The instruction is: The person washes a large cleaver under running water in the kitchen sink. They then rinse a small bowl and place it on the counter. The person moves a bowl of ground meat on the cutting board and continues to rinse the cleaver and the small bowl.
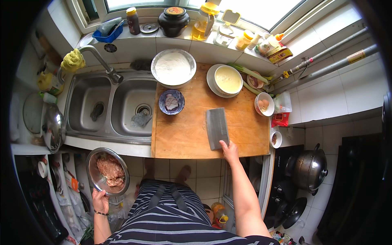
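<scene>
My left hand (100, 201), with a beaded bracelet at the wrist, grips the rim of a steel bowl (125, 183) in front of the counter. Raw minced meat (111, 170) lies in that bowl. On the wooden cutting board (183, 134), my right hand (229, 150) holds a broad-bladed cleaver (216, 127), its blade lying over the board. Left of the cleaver is a small blue patterned bowl (171, 102). A large bowl of white flour (173, 68) stands behind it. A bowl of pale yellow liquid (228, 79) rests on a white plate (213, 89) at the back.
A double steel sink (112, 116) with a faucet (105, 65) adjoins the board's left edge. On the right stand a bowl with eggs (264, 104), a small white bowl (276, 140) and a steel pot (309, 171) on the stove. Jars and bottles line the windowsill. A glass lid (52, 128) leans at left.
</scene>
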A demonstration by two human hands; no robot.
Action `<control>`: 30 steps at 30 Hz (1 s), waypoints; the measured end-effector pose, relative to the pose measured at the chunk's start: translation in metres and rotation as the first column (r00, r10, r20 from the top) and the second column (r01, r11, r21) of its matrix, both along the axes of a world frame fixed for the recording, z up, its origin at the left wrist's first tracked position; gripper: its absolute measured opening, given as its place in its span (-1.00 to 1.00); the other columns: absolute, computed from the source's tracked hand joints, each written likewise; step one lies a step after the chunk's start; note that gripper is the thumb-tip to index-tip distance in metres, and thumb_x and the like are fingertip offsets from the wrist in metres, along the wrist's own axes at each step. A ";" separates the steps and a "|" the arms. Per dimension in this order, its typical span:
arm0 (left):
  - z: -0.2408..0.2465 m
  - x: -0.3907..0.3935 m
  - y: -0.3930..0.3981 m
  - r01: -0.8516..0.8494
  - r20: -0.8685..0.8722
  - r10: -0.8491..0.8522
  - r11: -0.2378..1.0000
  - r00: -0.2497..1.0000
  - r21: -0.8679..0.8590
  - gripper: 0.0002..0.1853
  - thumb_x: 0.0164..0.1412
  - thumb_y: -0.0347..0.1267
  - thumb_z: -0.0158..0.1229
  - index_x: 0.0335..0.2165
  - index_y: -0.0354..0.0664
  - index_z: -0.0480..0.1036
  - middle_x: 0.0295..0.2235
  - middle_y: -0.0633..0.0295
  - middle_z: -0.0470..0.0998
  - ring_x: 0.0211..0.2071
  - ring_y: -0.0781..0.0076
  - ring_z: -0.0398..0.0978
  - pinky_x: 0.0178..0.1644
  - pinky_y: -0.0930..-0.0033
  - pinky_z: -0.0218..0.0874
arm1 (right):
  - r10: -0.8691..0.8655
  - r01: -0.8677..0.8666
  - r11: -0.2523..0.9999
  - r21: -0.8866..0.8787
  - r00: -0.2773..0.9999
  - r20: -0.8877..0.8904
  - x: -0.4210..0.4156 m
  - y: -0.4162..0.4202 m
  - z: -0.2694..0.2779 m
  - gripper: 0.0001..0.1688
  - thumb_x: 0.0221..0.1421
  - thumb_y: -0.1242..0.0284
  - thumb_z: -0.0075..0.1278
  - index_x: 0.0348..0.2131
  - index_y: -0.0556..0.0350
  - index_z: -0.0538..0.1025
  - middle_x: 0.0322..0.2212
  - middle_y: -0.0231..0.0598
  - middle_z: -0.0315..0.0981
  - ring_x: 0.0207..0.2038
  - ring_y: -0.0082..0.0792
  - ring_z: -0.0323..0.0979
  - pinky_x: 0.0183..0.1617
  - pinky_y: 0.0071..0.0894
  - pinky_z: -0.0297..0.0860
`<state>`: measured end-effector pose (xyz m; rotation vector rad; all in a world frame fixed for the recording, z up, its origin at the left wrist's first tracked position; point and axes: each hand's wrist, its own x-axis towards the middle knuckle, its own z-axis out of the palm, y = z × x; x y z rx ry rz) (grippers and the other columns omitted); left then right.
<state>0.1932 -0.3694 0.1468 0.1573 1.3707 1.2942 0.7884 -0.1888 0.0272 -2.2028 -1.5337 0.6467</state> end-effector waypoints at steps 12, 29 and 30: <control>0.003 -0.006 -0.002 -0.041 -0.021 0.041 0.999 0.999 -0.027 -0.66 0.05 -0.60 0.02 -0.14 -0.19 0.32 -0.23 0.27 0.50 -0.29 0.48 0.49 -0.23 0.49 0.36 | -0.456 0.432 0.868 -0.243 0.889 -0.048 0.027 -0.006 0.024 -0.34 0.10 -0.07 -0.02 -0.37 0.27 0.51 -0.74 -0.04 0.43 -0.75 -0.18 0.44 -0.60 -0.21 0.35; 0.020 -0.020 -0.029 -0.050 -0.054 0.052 0.998 0.997 0.041 -0.54 0.05 -0.58 0.01 -0.02 -0.24 0.25 -0.09 0.17 0.45 -0.11 0.32 0.47 -0.03 0.31 0.36 | -0.324 0.310 0.910 -0.276 0.946 -0.005 0.032 0.045 0.030 -0.26 0.03 -0.14 0.01 -0.31 0.27 0.53 -0.45 0.17 0.52 -0.31 0.12 0.50 -0.23 -0.04 0.38; 0.019 -0.020 -0.030 -0.061 -0.053 0.063 0.997 0.997 0.039 -0.55 0.05 -0.59 0.01 -0.03 -0.23 0.26 -0.10 0.17 0.45 -0.11 0.32 0.47 -0.04 0.31 0.36 | -0.309 0.302 0.912 -0.278 0.951 0.022 0.033 0.043 0.030 -0.25 0.02 -0.16 0.00 -0.30 0.26 0.53 -0.43 0.18 0.52 -0.29 0.13 0.50 -0.21 -0.04 0.38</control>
